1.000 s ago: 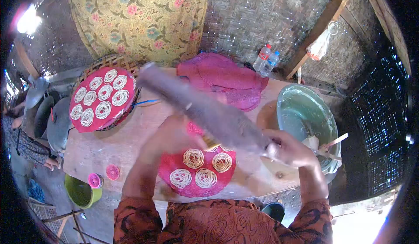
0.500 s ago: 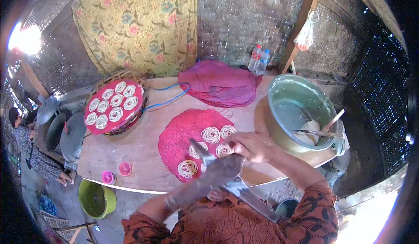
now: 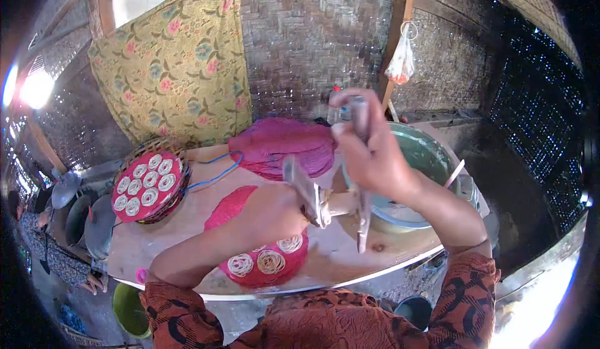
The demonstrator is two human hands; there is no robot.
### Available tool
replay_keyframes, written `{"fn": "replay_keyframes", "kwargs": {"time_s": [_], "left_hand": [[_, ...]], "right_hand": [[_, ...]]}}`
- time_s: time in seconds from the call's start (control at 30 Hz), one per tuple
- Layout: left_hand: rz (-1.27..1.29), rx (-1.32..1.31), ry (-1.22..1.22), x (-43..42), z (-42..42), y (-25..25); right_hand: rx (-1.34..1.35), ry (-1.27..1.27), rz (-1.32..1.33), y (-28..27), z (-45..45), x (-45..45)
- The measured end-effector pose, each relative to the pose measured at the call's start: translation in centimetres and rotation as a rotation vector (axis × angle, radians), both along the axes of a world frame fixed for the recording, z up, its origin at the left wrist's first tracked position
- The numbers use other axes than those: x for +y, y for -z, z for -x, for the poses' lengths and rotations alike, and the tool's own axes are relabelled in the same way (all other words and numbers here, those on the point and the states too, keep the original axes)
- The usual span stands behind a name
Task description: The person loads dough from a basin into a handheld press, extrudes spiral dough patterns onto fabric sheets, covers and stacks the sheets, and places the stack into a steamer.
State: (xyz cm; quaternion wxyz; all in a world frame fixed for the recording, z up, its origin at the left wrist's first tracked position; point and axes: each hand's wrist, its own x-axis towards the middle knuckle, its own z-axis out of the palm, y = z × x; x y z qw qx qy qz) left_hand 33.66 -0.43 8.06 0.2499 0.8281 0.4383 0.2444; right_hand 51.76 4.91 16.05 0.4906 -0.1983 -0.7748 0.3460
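Above the table I hold a hand press [image 3: 306, 189] that has metal handles and looks blurred in places. My left hand [image 3: 272, 214] is closed round its left side. My right hand [image 3: 375, 158] is raised higher, fingers curled round a grey handle [image 3: 360, 118] of the press. Under my left arm lies a round pink mesh sheet [image 3: 228, 208], partly hidden. Coiled rounds of pale strands rest on it, such as one strand nest [image 3: 270, 262] near the front edge.
A green basin [image 3: 419, 139] with a stick in it stands at right. At left a basket [image 3: 178, 205] carries a pink sheet of several strand nests. Folded purple mesh [image 3: 284, 139] lies at the back. Another person [image 3: 53, 243] sits at far left by pans.
The press has risen off the pink sheet toward the basin side. My right hand has moved up onto a handle, and my left hand has come forward. The view has shifted.
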Motion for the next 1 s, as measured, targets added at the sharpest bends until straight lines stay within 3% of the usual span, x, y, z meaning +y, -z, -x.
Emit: {"fn": "replay_keyframes", "kwargs": {"time_s": [0.03, 0.07, 0.1, 0.17, 0.23, 0.27, 0.33, 0.4, 0.43, 0.47, 0.5, 0.57, 0.6, 0.63, 0.7, 0.77, 0.87, 0.9, 0.97, 1.0], "left_hand": [[-0.234, 0.313, -0.086, 0.3, -0.3, -0.7], [-0.144, -0.158, -0.09, 1.4, 0.3, 2.5], [-0.153, -0.164, -0.083, 2.3, 1.0, 2.8], [-0.566, 0.31, -0.227, 4.3, 1.4, 2.8], [-0.586, -0.413, -0.266, 5.5, -0.7, 5.0], [0.125, -0.946, -0.31, 6.2, -1.3, 7.9], [-0.004, -1.08, -0.205, 9.7, -6.3, 9.6], [-0.457, -0.699, -0.278, 11.6, -10.4, 9.4], [-0.794, -0.25, -0.406, 12.2, -12.1, 9.2], [-0.939, -0.146, -0.473, 12.9, -13.0, 9.3], [-0.932, -0.288, -0.505, 13.6, -13.6, 8.3], [-0.915, -0.594, -0.532, 14.6, -13.9, 5.2], [-0.913, -0.7, -0.511, 14.8, -14.2, 3.5], [-0.916, -0.758, -0.484, 15.0, -14.9, 2.1], [-0.932, -0.698, -0.478, 16.5, -17.3, 1.5], [-0.96, -0.533, -0.484, 18.3, -19.7, 2.2], [-0.986, -0.22, -0.422, 21.5, -22.0, 4.7], [-1.012, -0.207, -0.392, 22.5, -22.5, 5.1], [-0.714, -0.299, -0.473, 24.6, -23.2, 5.8], [-0.744, -0.336, -0.459, 25.4, -23.3, 6.1]], "right_hand": [[0.016, 0.024, 0.045, -0.1, -2.2, 0.8], [0.033, 0.047, 0.09, -0.1, -4.4, 1.6], [0.129, 0.182, 0.146, -0.6, -7.7, 2.5], [0.334, 0.453, 0.247, -1.7, -14.2, 4.1], [0.747, 0.375, 0.09, 0.1, -19.0, 6.9], [0.868, 0.377, 0.039, 0.6, -20.4, 7.4], [1.126, 0.405, 0.02, 2.9, -22.2, 9.7], [1.322, 0.494, 0.147, 5.2, -21.1, 11.4], [1.394, 0.536, 0.263, 6.2, -20.0, 11.8], [1.245, 0.508, 0.439, 7.1, -19.4, 11.2], [1.091, 0.479, 0.614, 8.4, -19.5, 10.5], [0.417, 0.23, 0.729, 13.5, -21.7, 12.4], [0.409, 0.229, 0.749, 15.0, -23.2, 11.6], [-0.394, 0.367, 0.23, 16.4, -24.8, 10.4], [-1.161, 0.415, -0.341, 17.6, -26.2, 9.1], [-1.656, 0.398, -0.326, 17.6, -26.9, 8.2], [-1.6, 0.291, -0.082, 15.0, -27.3, 7.8], [-1.596, 0.285, -0.084, 13.3, -27.3, 7.6], [-1.673, 0.194, -0.017, 9.7, -27.5, 7.7], [-1.668, 0.184, -0.015, 8.6, -27.6, 8.3]]}}
